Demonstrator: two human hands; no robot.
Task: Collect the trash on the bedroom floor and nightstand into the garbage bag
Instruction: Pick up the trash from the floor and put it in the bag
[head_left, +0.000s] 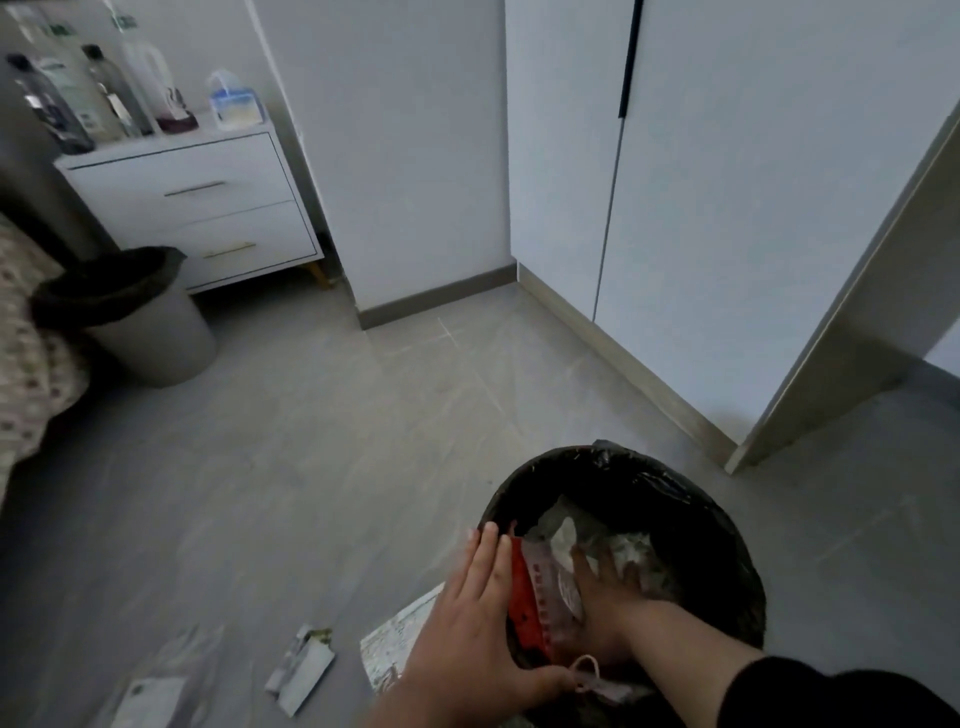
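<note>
**Both hands at the lined bin, litter lying beside it**

The left hand (478, 618) lay flat with straight fingers against the near rim of the black plastic garbage bag (691, 499), gripping nothing. The bag lined a round bin at the bottom of the view. The right hand (605, 587), on a black-sleeved arm, was inside the bag with its fingers spread, pressing down on the contents rather than grasping them. A red printed wrapper (524, 597) stood on edge between the two hands, and crumpled clear plastic and paper (566, 535) filled the bag beyond them.

Just left of the bin, a silvery crinkled sheet (389, 644) lay on the grey tiled floor (337, 441), partly under the left wrist. Further left lay a folded white carton (301, 670) and a flat white packet (153, 699).

Past these, the floor ran open to the white wardrobe doors (701, 208) on the right. On the far left, a patterned bedspread (26, 374) overhung the edge. A grey round bin with a black liner (156, 343) stood in front of the white two-drawer nightstand (208, 218), which carried several bottles (78, 93).
</note>
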